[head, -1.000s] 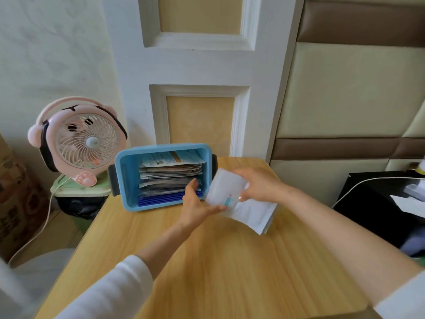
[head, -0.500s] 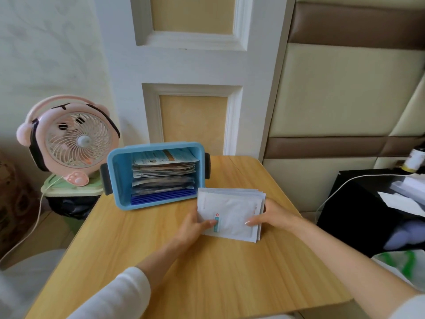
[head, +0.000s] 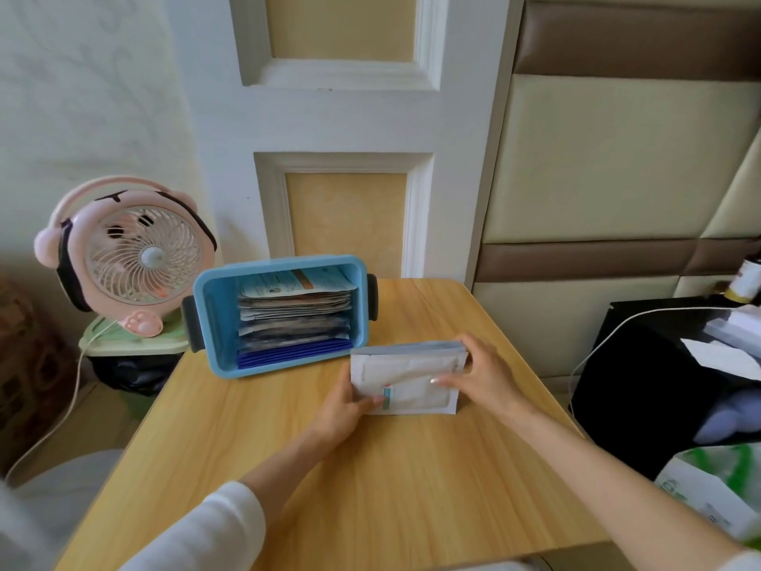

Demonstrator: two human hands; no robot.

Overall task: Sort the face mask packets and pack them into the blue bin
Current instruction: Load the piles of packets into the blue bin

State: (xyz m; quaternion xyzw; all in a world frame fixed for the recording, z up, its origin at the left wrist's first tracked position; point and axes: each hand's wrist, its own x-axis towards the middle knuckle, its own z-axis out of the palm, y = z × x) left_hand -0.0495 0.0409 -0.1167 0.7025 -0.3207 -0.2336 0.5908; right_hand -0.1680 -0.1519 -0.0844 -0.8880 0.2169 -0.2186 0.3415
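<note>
Both hands, left (head: 341, 405) and right (head: 482, 372), grip a white mask-packet stack (head: 405, 377) upright on the tabletop (head: 370, 488), just beside the blue bin (head: 214, 323).

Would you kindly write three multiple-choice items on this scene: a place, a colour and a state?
1. Where is the pink fan relative to the blue bin? A) inside it B) to its left, off the wooden table C) on top of it
2. What colour is the stack of face mask packets in the hands? A) white B) red C) black
3. How is that stack held? A) by one hand, in the air B) by nobody C) by both hands, upright on the table
Answers: 1 B, the fan stands past the table's left edge; 2 A, its front is white; 3 C, the left hand and right hand grip its ends.
</note>
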